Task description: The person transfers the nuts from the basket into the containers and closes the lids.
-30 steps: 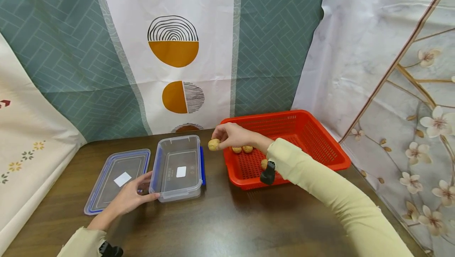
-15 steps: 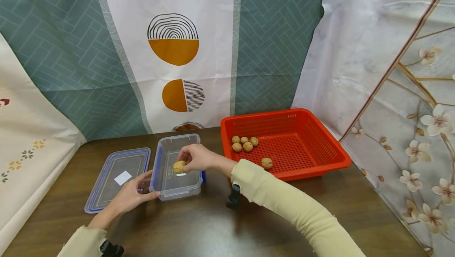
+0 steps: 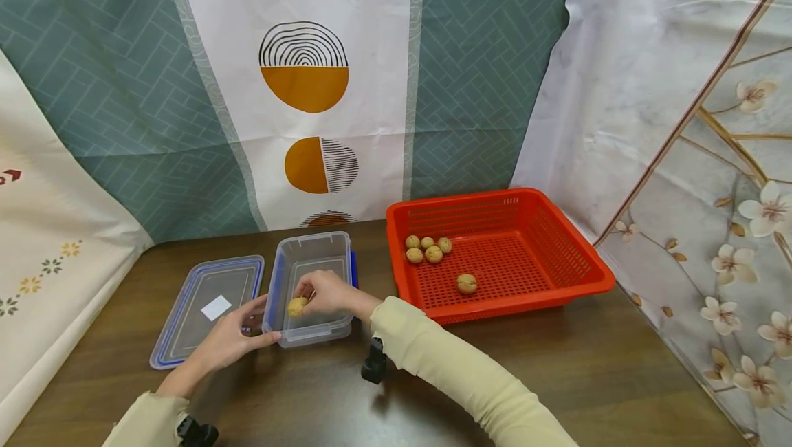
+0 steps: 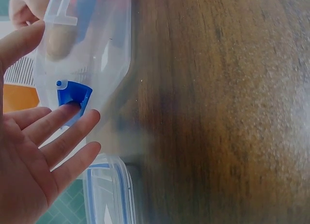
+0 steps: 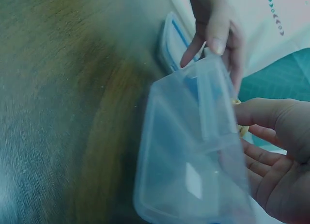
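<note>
My right hand (image 3: 328,292) pinches a walnut (image 3: 297,307) between thumb and fingers, low inside the clear plastic container (image 3: 312,335). In the left wrist view the walnut (image 4: 60,42) shows blurred through the container wall, close to its left end. My left hand (image 3: 230,338) steadies the container's left side, thumb at the near-left rim corner. Its fingers (image 4: 68,151) are spread and nearly straight, one at the blue latch (image 4: 75,95). Part of the walnut (image 5: 243,131) is hidden behind my right thumb and the plastic in the right wrist view.
A clear lid with a blue seal (image 3: 194,282) lies flat left of the container, bearing a white label (image 3: 216,307). To the right stands a red perforated basket (image 3: 526,300) with several walnuts (image 3: 414,255) at its left end and one (image 3: 467,283) nearer the front. Patterned cloths hang behind.
My right hand has carried the walnut leftward from beside the red basket, over the container's rim and down into it. My left hand has stayed at the container's left side.
</note>
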Demonstrator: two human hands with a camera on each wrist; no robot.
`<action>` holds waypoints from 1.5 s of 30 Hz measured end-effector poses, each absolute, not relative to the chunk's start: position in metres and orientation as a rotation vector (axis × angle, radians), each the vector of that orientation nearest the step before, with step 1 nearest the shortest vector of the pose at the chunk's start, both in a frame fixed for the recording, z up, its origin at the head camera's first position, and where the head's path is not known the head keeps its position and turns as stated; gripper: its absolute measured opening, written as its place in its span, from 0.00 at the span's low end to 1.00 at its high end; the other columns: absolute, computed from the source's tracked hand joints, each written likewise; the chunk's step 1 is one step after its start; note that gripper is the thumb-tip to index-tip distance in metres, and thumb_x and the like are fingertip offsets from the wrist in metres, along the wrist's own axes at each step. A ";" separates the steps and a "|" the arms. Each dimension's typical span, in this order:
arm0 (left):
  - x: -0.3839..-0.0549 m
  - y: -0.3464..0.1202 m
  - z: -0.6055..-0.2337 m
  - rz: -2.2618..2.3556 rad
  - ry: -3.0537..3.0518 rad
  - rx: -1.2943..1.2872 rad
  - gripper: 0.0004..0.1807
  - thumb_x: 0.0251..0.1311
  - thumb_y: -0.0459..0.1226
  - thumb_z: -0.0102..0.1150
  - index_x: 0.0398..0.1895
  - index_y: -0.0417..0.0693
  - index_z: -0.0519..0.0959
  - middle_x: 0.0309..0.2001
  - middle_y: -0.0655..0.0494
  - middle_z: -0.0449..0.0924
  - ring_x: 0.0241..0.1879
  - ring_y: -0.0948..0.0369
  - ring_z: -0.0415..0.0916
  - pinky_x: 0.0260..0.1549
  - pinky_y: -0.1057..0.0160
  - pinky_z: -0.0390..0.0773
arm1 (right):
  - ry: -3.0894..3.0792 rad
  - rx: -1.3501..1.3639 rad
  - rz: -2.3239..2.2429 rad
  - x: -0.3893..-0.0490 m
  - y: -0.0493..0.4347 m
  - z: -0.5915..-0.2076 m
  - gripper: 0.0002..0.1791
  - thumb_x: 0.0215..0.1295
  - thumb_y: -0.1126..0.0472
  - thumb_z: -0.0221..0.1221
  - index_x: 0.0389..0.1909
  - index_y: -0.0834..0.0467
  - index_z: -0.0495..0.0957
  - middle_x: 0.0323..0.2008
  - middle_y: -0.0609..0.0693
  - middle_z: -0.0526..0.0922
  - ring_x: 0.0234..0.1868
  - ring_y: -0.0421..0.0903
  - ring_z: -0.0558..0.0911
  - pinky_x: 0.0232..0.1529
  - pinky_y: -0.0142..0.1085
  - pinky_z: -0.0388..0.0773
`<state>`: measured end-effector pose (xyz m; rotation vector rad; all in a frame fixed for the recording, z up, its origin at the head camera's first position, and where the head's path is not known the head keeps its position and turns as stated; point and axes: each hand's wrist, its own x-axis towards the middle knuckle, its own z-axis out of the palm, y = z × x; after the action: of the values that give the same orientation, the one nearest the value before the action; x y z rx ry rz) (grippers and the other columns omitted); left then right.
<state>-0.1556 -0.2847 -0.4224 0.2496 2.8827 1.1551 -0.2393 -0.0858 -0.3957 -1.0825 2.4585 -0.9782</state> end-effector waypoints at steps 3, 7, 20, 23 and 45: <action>-0.155 -0.286 -0.423 1.163 2.886 0.263 0.42 0.50 0.45 0.64 0.64 0.33 0.58 0.50 0.36 0.73 0.43 0.48 0.75 0.38 0.52 0.76 | 2.488 -1.058 -0.928 -0.239 -0.092 -0.402 0.12 0.46 0.62 0.68 0.33 0.57 0.79 0.27 0.43 0.81 0.27 0.32 0.75 0.30 0.21 0.69; -0.155 -0.287 -0.423 1.165 2.889 0.264 0.42 0.50 0.45 0.64 0.64 0.33 0.58 0.50 0.37 0.74 0.42 0.49 0.76 0.37 0.52 0.76 | 2.502 -1.047 -0.852 -0.241 -0.100 -0.408 0.11 0.46 0.59 0.69 0.31 0.56 0.79 0.25 0.41 0.79 0.27 0.32 0.73 0.29 0.22 0.67; -0.155 -0.287 -0.425 1.146 2.905 0.257 0.42 0.49 0.45 0.64 0.64 0.34 0.59 0.49 0.38 0.74 0.41 0.51 0.76 0.36 0.54 0.76 | 2.547 -1.009 -0.823 -0.243 -0.110 -0.422 0.12 0.40 0.62 0.72 0.27 0.57 0.80 0.22 0.42 0.81 0.22 0.31 0.73 0.26 0.19 0.66; -0.155 -0.286 -0.425 1.145 2.907 0.249 0.42 0.49 0.45 0.64 0.64 0.34 0.59 0.50 0.38 0.74 0.42 0.50 0.75 0.37 0.53 0.76 | 2.538 -1.002 -0.831 -0.244 -0.110 -0.423 0.12 0.40 0.62 0.72 0.27 0.57 0.80 0.22 0.43 0.81 0.22 0.31 0.73 0.26 0.19 0.66; -0.155 -0.285 -0.424 1.132 2.906 0.248 0.43 0.49 0.46 0.64 0.63 0.33 0.59 0.51 0.36 0.73 0.42 0.49 0.76 0.38 0.52 0.75 | 2.429 -1.046 -0.994 -0.289 0.013 -0.312 0.25 0.48 0.64 0.67 0.49 0.64 0.74 0.46 0.55 0.78 0.48 0.50 0.77 0.47 0.30 0.72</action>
<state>-0.1550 -0.2851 -0.4237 0.2484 2.9063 1.1325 -0.2891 0.0132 -0.3119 -1.0456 2.4294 -0.9938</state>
